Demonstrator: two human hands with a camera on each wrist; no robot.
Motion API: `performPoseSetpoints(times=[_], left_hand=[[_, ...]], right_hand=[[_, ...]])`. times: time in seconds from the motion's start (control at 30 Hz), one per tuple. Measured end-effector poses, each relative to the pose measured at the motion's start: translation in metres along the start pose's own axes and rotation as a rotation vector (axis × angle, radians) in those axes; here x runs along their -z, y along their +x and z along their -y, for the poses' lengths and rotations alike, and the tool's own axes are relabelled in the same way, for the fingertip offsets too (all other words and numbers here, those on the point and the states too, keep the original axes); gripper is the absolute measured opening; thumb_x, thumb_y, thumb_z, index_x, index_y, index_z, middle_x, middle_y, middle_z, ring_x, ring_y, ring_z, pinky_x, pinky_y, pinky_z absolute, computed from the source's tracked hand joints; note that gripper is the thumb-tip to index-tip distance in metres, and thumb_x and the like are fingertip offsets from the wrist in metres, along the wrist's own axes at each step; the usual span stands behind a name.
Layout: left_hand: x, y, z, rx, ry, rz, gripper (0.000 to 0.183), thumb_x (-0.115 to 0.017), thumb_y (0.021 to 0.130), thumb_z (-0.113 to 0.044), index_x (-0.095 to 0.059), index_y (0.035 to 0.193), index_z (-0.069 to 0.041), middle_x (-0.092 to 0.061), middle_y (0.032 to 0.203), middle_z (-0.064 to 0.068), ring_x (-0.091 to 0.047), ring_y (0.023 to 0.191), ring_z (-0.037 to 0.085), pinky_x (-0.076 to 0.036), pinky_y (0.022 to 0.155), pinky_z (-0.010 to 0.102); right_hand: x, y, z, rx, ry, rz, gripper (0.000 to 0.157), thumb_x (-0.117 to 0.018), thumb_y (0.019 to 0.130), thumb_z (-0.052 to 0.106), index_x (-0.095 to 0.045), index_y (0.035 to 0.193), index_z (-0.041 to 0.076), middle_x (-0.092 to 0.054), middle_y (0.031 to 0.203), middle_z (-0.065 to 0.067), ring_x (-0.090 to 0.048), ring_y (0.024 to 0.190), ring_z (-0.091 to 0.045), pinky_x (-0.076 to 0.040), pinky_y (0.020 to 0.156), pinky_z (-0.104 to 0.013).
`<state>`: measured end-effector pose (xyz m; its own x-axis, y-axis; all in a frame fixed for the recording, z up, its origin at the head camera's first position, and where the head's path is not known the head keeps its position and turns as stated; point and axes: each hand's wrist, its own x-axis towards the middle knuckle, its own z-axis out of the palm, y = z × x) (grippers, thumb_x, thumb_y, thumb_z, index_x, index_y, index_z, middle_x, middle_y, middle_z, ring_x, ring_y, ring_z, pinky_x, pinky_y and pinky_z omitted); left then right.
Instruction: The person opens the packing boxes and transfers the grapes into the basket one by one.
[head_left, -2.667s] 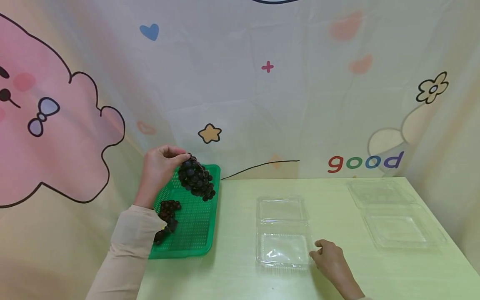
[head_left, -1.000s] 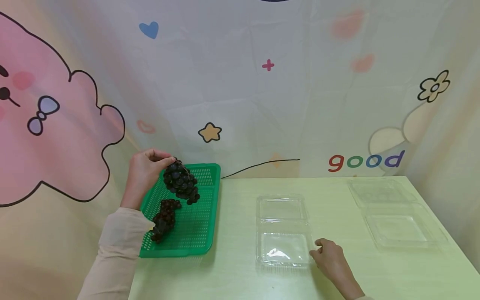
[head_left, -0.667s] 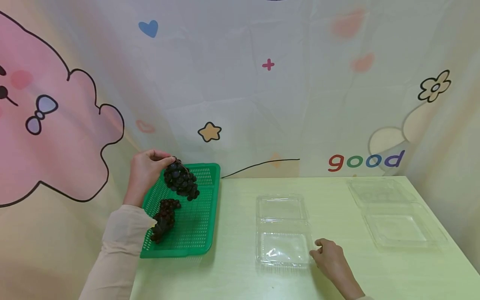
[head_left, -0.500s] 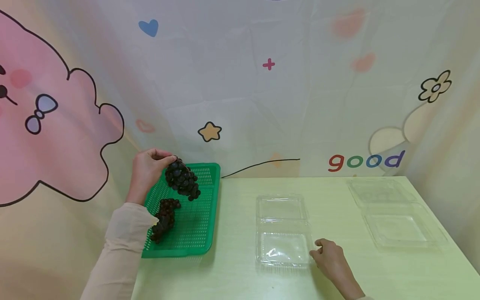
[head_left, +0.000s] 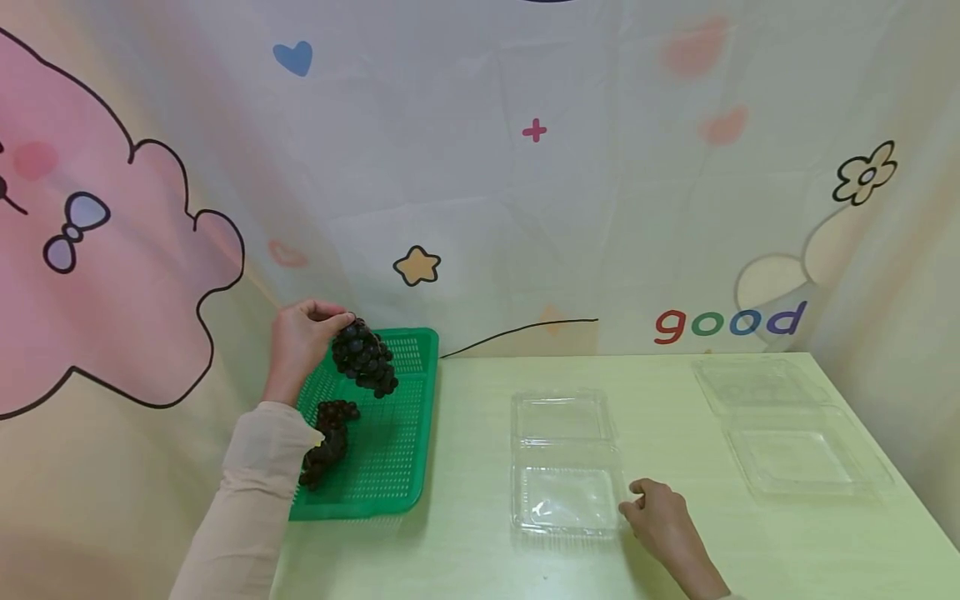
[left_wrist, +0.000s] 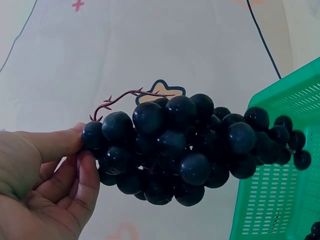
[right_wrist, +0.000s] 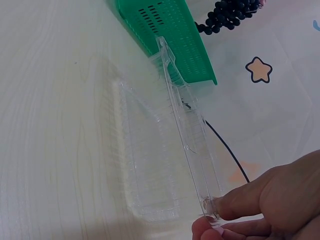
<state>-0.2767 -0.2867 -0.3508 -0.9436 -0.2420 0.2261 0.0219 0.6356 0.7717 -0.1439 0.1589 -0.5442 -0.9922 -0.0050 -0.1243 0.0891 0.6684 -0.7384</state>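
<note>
My left hand [head_left: 298, 343] pinches the top of a bunch of dark grapes [head_left: 363, 357] between thumb and fingers. The bunch hangs tilted over the green basket [head_left: 430, 417]; in the left wrist view a thin brown stem [left_wrist: 131, 93] curves above the grapes. Lower in the basket lies more dark fruit [head_left: 327, 446], partly behind my left sleeve. A clear plastic clamshell [head_left: 567, 492] lies open on the table. At its right edge is my right hand [head_left: 662, 521], and the right wrist view shows thumb and fingers pinching the clamshell's rim [right_wrist: 210, 207].
A second open clear clamshell [head_left: 795, 454] lies farther right, along the table's right side. Behind the pale table [head_left: 480, 567] hangs a printed curtain [head_left: 480, 200], close to the basket's back edge.
Since the oldest frame, my left hand has drawn the grape bunch a little to the left, and it stays nearly still over the last second. My right hand has not moved.
</note>
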Motion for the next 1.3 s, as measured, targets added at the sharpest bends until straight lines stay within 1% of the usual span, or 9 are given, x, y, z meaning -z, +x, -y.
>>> performPoseSetpoints(times=[0.3,0.47,0.6,0.73,0.87,1.03,1.13,1.3], left_hand=[[-0.012,0.010,0.009,0.005,-0.030,-0.010,0.025,-0.077,0.096,-0.024,-0.077,0.105,-0.001,-0.071,0.106,0.016,-0.061,0.098,0.029,-0.047,0.073,0.035],[-0.019,0.014,0.017,0.001,-0.040,-0.036,0.023,-0.078,0.095,-0.021,-0.077,0.103,0.000,-0.072,0.103,0.017,-0.061,0.096,0.029,-0.047,0.072,0.033],[-0.022,0.015,0.020,-0.001,-0.038,-0.042,0.022,-0.077,0.096,-0.019,-0.077,0.103,0.002,-0.072,0.104,0.018,-0.061,0.097,0.030,-0.048,0.073,0.034],[-0.026,0.017,0.023,-0.001,-0.046,-0.040,0.021,-0.077,0.096,-0.018,-0.077,0.104,0.001,-0.071,0.106,0.019,-0.061,0.098,0.031,-0.048,0.073,0.035],[-0.031,0.019,0.026,0.009,-0.047,-0.042,0.021,-0.076,0.097,-0.019,-0.077,0.105,0.000,-0.071,0.107,0.018,-0.061,0.102,0.032,-0.049,0.076,0.037],[-0.037,0.022,0.028,0.044,-0.049,-0.048,0.023,-0.076,0.097,-0.021,-0.077,0.105,0.000,-0.071,0.109,0.017,-0.061,0.105,0.032,-0.050,0.082,0.039],[-0.041,0.024,0.030,0.059,-0.063,-0.055,0.023,-0.076,0.097,-0.021,-0.076,0.106,0.000,-0.071,0.109,0.017,-0.061,0.105,0.033,-0.051,0.084,0.041],[-0.047,0.027,0.035,0.065,-0.085,-0.069,0.022,-0.076,0.097,-0.019,-0.076,0.106,0.001,-0.070,0.111,0.019,-0.061,0.106,0.034,-0.052,0.089,0.046]], right_hand=[[0.002,-0.001,-0.001,-0.012,0.009,-0.006,0.038,-0.067,0.093,-0.001,-0.056,0.119,-0.026,-0.071,0.083,-0.012,-0.069,0.067,-0.022,-0.058,0.059,-0.035],[0.002,-0.001,-0.001,-0.022,0.010,-0.006,0.038,-0.067,0.093,0.000,-0.056,0.120,-0.025,-0.070,0.083,-0.011,-0.067,0.066,-0.020,-0.057,0.058,-0.034],[0.003,0.000,-0.001,-0.028,0.002,-0.013,0.038,-0.067,0.093,0.001,-0.057,0.119,-0.025,-0.070,0.083,-0.009,-0.066,0.065,-0.018,-0.057,0.058,-0.034],[0.003,-0.001,-0.001,-0.024,0.003,-0.017,0.038,-0.067,0.093,0.001,-0.057,0.119,-0.025,-0.071,0.083,-0.010,-0.066,0.065,-0.018,-0.057,0.059,-0.035],[0.003,-0.003,-0.002,-0.031,0.005,-0.002,0.039,-0.067,0.093,0.000,-0.056,0.119,-0.026,-0.071,0.084,-0.012,-0.067,0.066,-0.020,-0.058,0.060,-0.035],[0.003,-0.005,-0.001,-0.047,0.014,0.004,0.039,-0.067,0.093,-0.001,-0.055,0.121,-0.026,-0.070,0.085,-0.012,-0.067,0.066,-0.019,-0.058,0.060,-0.035],[0.003,-0.004,-0.001,-0.044,0.020,-0.001,0.039,-0.067,0.093,-0.001,-0.055,0.121,-0.026,-0.070,0.085,-0.013,-0.067,0.065,-0.020,-0.058,0.060,-0.035],[0.004,-0.003,-0.002,-0.031,0.019,-0.006,0.039,-0.068,0.093,0.000,-0.055,0.120,-0.026,-0.070,0.085,-0.013,-0.067,0.066,-0.020,-0.058,0.060,-0.035]])
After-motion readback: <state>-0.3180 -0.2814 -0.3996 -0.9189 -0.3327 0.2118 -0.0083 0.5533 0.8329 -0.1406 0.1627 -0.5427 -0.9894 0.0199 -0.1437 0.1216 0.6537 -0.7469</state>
